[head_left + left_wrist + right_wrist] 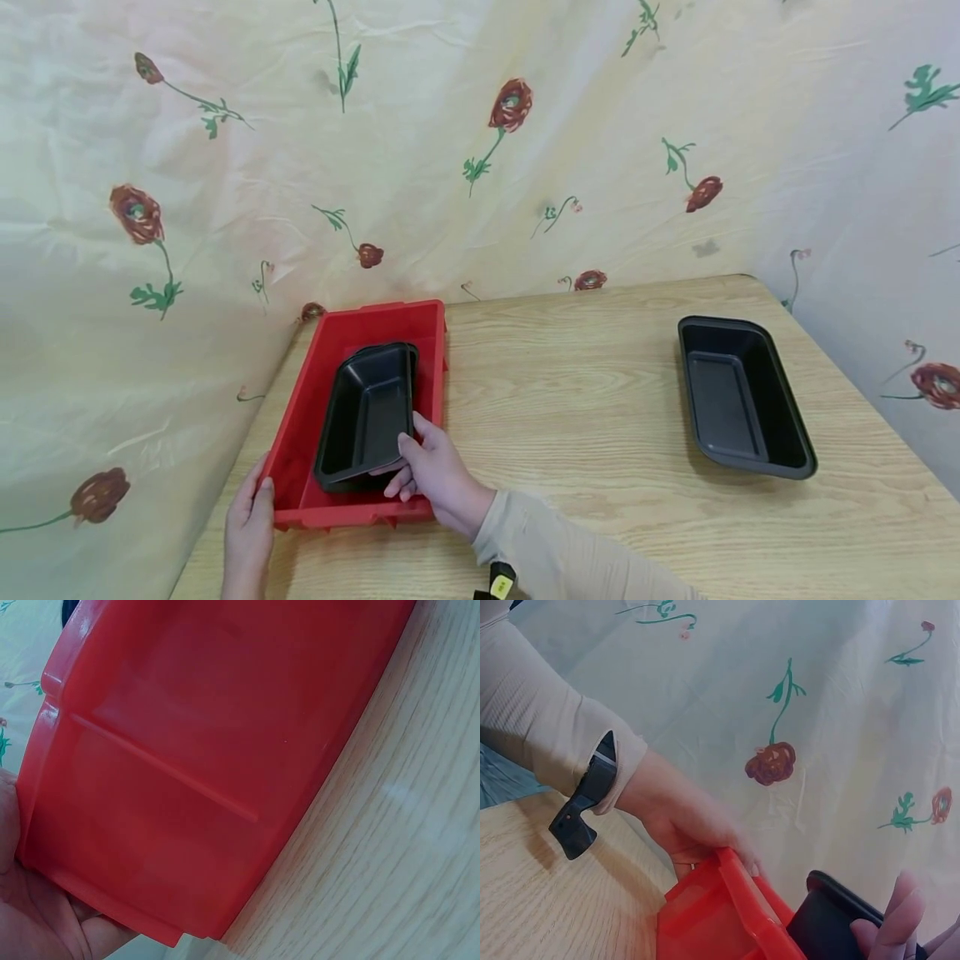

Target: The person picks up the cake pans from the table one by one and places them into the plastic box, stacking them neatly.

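Observation:
A red plastic bin [347, 510] stands at the left of the table. My left hand [251, 523] grips its front left corner, thumb on the rim; in the left wrist view that hand [41, 919] is at the bin's lower edge. Inside the bin lies a black loaf pan [384, 417], tilted a little, over another dark pan [413, 357] that is mostly hidden. My right hand [442, 479] pinches the upper pan's front right corner, thumb on top. The right wrist view catches fingers of the right hand [901, 922] against the pan [821, 922].
Another black loaf pan [723, 400] sits on the right side of the wooden table [562, 392]. Flower-patterned cloth [420, 150] hangs behind the table and along its sides. A black wrist mount [495, 582] is strapped by the right sleeve [555, 542].

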